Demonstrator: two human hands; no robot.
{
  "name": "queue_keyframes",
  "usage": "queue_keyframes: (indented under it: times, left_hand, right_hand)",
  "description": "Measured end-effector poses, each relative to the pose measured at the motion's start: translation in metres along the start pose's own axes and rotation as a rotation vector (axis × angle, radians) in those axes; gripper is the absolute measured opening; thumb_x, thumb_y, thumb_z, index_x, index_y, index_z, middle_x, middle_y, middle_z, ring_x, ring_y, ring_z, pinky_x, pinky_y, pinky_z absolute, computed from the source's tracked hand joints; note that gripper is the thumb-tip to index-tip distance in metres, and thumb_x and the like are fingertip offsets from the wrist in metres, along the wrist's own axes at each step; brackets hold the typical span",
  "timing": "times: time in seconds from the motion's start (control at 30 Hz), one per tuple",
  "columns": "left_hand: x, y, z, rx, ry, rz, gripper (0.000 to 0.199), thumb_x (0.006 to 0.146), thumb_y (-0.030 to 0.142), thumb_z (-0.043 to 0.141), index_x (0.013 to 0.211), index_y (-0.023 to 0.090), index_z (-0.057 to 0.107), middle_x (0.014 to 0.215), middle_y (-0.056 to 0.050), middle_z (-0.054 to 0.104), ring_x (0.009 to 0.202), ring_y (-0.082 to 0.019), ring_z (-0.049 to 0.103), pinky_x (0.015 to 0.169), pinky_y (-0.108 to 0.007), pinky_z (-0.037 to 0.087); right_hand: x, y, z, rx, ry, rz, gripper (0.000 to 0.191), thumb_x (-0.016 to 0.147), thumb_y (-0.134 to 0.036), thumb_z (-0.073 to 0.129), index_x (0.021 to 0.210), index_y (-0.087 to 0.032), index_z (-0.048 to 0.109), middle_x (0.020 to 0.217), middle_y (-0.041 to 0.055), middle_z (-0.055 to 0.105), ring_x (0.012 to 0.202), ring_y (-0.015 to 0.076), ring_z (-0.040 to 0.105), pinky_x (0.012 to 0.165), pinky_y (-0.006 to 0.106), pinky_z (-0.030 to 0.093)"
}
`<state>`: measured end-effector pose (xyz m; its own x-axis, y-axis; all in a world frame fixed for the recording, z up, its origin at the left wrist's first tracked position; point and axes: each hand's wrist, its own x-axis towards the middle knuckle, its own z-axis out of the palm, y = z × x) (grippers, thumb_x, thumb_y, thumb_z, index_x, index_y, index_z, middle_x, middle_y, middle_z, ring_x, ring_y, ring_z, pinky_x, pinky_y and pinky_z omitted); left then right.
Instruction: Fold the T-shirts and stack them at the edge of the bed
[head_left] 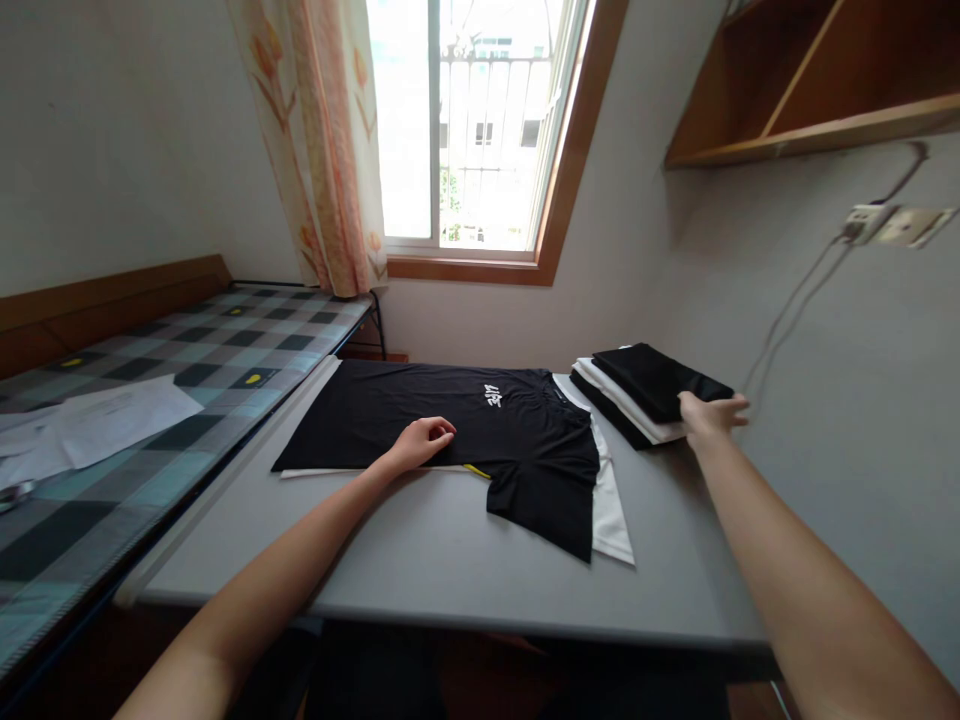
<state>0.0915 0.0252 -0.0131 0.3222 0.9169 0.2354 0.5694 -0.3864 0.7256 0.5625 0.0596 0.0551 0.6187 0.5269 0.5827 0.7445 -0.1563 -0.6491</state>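
A black T-shirt (405, 400) with white lettering lies spread on the grey table (420, 560), its collar end to the right. Beneath it, a white shirt (611, 520) shows along the right side and a thin strip of the lower edge. My left hand (421, 442) rests on the black T-shirt's near edge, fingers curled in and no cloth visible between them. At the right, my right hand (709, 415) touches the near corner of a folded black garment (652, 380), with fingers stretched apart. That garment tops a stack of folded white and black clothes (611, 400).
A bed with a checked mattress (225, 350) adjoins the table's left side, with white papers (127, 425) on it. Behind the table are a curtain (322, 150) and a window (487, 150). A wooden shelf (787, 130) and a socket with cables (862, 225) are on the right wall.
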Motion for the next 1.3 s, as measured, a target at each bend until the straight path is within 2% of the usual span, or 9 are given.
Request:
queue_keyframes:
  times: [0.07,0.13,0.27,0.33,0.43,0.53,0.8,1.0,1.3]
  left_hand:
    - [0.000,0.003,-0.002,0.003,0.025,0.031,0.026,0.084,0.038,0.056,0.094,0.018,0.070,0.077,-0.002,0.067,0.068,-0.014,0.060,0.062,-0.024,0.044]
    - [-0.001,0.006,-0.006,0.042,0.076,0.076,0.025,0.086,0.036,0.054,0.095,0.018,0.069,0.083,-0.003,0.068,0.075,-0.016,0.062,0.068,-0.025,0.047]
    - [-0.003,0.004,-0.021,0.339,0.198,0.096,0.030,0.091,0.038,0.049,0.106,0.020,0.068,0.108,-0.008,0.067,0.102,-0.022,0.062,0.091,-0.033,0.046]
    - [-0.004,-0.002,-0.028,0.517,0.225,0.047,0.038,0.092,0.043,0.047,0.118,0.021,0.064,0.126,-0.010,0.061,0.121,-0.026,0.053,0.103,-0.041,0.038]
    - [-0.004,-0.016,-0.035,0.684,0.154,-0.109,0.059,0.089,0.060,0.043,0.136,0.025,0.052,0.148,-0.011,0.042,0.140,-0.033,0.030,0.113,-0.054,0.020]
    - [-0.003,-0.027,-0.036,0.714,0.009,-0.278,0.075,0.085,0.074,0.031,0.146,0.030,0.039,0.156,-0.010,0.028,0.144,-0.037,0.017,0.112,-0.064,0.010]
    - [0.004,-0.029,-0.036,0.739,-0.073,-0.356,0.082,0.081,0.080,0.024,0.150,0.037,0.025,0.160,-0.005,0.016,0.145,-0.040,0.005,0.105,-0.073,0.002]
    - [0.015,-0.035,-0.041,0.734,-0.076,-0.340,0.079,0.082,0.079,0.027,0.149,0.037,0.026,0.159,-0.006,0.017,0.145,-0.040,0.008,0.105,-0.073,0.003]
    - [0.045,-0.061,-0.055,0.687,-0.045,-0.278,0.074,0.083,0.075,0.036,0.146,0.036,0.036,0.157,-0.009,0.024,0.144,-0.040,0.015,0.105,-0.072,0.009]
  right_hand:
    - [-0.011,-0.013,0.004,0.009,0.171,0.065,0.050,0.078,-0.018,0.057,0.125,-0.010,0.042,0.127,0.0291,0.036,0.116,0.0400,0.045,0.094,0.059,0.036]
    - [-0.027,-0.029,0.012,0.046,0.130,-0.106,0.046,0.074,-0.016,0.056,0.120,-0.011,0.051,0.123,0.0236,0.043,0.119,0.0381,0.043,0.099,0.058,0.035]
    - [-0.076,-0.057,0.038,0.116,-0.359,-0.483,0.032,0.082,-0.025,0.048,0.107,-0.013,0.064,0.108,0.0169,0.059,0.111,0.0287,0.053,0.100,0.043,0.041]
    - [-0.104,-0.066,0.050,0.056,-0.555,-0.567,0.039,0.086,-0.035,0.047,0.115,-0.016,0.063,0.120,0.0158,0.059,0.117,0.0281,0.053,0.103,0.042,0.040]
    - [-0.136,-0.071,0.062,-0.170,-0.725,-0.583,0.054,0.090,-0.048,0.043,0.134,-0.019,0.054,0.143,0.0136,0.046,0.132,0.0308,0.040,0.107,0.045,0.034]
    - [-0.149,-0.072,0.065,-0.359,-0.826,-0.587,0.062,0.093,-0.056,0.035,0.142,-0.021,0.046,0.151,0.0106,0.038,0.140,0.0306,0.030,0.111,0.045,0.026]
    - [-0.150,-0.077,0.060,-0.490,-0.908,-0.537,0.065,0.094,-0.059,0.028,0.150,-0.026,0.032,0.157,0.0062,0.025,0.144,0.0282,0.020,0.115,0.046,0.016]
    - [-0.149,-0.081,0.068,-0.481,-0.914,-0.501,0.064,0.094,-0.059,0.027,0.150,-0.027,0.032,0.158,0.0062,0.023,0.144,0.0291,0.019,0.115,0.048,0.017]
    - [-0.141,-0.093,0.096,-0.408,-0.891,-0.467,0.064,0.093,-0.058,0.030,0.148,-0.024,0.037,0.156,0.0094,0.027,0.143,0.0321,0.020,0.114,0.051,0.017]
